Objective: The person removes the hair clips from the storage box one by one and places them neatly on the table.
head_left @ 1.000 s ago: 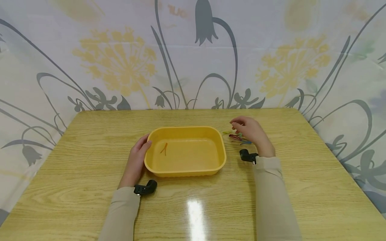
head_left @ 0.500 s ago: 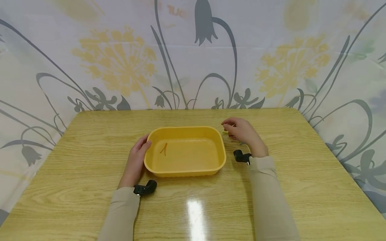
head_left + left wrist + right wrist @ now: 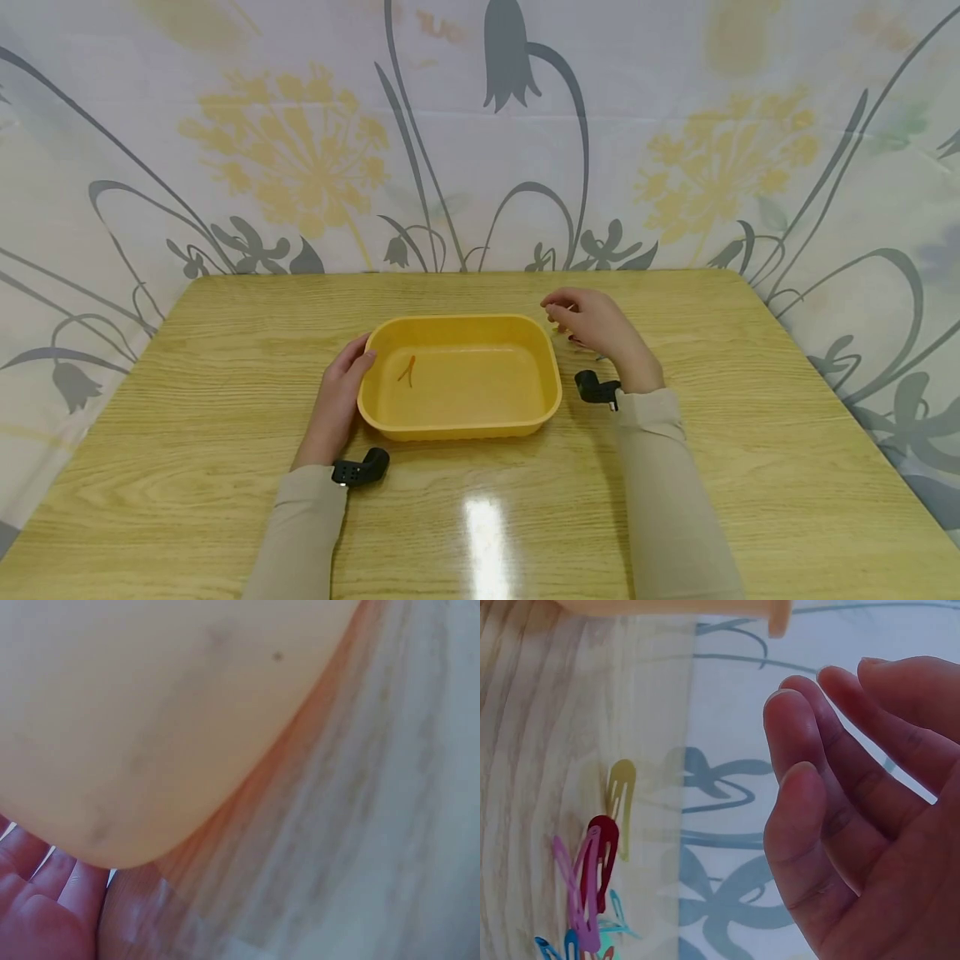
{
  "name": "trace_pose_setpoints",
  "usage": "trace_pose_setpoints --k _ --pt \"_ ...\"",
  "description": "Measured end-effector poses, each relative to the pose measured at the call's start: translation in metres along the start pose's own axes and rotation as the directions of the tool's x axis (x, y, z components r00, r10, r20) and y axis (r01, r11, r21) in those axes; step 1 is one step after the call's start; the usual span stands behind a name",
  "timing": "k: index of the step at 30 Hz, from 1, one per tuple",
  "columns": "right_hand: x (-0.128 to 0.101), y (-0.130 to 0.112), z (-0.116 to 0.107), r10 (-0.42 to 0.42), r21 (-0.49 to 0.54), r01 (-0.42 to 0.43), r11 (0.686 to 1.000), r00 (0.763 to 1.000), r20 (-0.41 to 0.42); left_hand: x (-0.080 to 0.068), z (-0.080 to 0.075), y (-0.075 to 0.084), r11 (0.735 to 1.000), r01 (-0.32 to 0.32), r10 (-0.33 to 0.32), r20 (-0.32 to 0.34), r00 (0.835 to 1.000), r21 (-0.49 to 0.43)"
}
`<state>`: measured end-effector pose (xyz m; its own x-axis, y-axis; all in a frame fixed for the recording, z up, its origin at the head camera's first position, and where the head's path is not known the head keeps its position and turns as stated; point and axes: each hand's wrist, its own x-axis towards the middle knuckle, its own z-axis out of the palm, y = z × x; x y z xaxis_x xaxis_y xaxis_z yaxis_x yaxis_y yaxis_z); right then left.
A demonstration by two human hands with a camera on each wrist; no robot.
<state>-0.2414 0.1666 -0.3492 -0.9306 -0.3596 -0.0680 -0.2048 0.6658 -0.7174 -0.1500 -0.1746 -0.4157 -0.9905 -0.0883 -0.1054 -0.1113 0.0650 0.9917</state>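
Note:
A yellow plastic basin point(image 3: 465, 387) stands mid-table, and one orange snap hair clip point(image 3: 407, 372) lies inside it near the left end. My left hand point(image 3: 341, 400) holds the basin's left side, thumb at the rim and fingers along the outer wall; in the left wrist view the basin wall hides part of them. Beyond the basin's right end, my right hand point(image 3: 596, 325) hovers with bent fingers and nothing visible between them. Beneath it lie several snap hair clips, partly hidden in the head view: yellow point(image 3: 622, 780), red point(image 3: 604, 825), pink point(image 3: 589, 892) and blue point(image 3: 571, 943).
The wood-grain table point(image 3: 187, 400) ends at a patterned curtain point(image 3: 450, 167) behind it. Each wrist wears a black camera, the left one point(image 3: 363, 468) near the basin's front corner and the right one point(image 3: 597, 387) close to its right side.
My right hand has moved left over the hair clips, nearer the basin's right rim, covering more of them. My left hand and the basin stay in place.

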Motion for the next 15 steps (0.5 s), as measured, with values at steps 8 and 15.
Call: trace_pose_setpoints --k 8,15 --pt "-0.005 -0.017 -0.002 -0.041 -0.071 0.04 0.997 0.999 -0.015 0.0 0.0 0.0 1.0 -0.002 0.002 0.0 1.0 0.009" --pt "-0.008 -0.028 -0.001 -0.099 -0.124 0.098 0.987 0.995 0.0 0.0 0.0 -0.001 1.0 0.002 -0.002 -0.001 1.0 0.006"
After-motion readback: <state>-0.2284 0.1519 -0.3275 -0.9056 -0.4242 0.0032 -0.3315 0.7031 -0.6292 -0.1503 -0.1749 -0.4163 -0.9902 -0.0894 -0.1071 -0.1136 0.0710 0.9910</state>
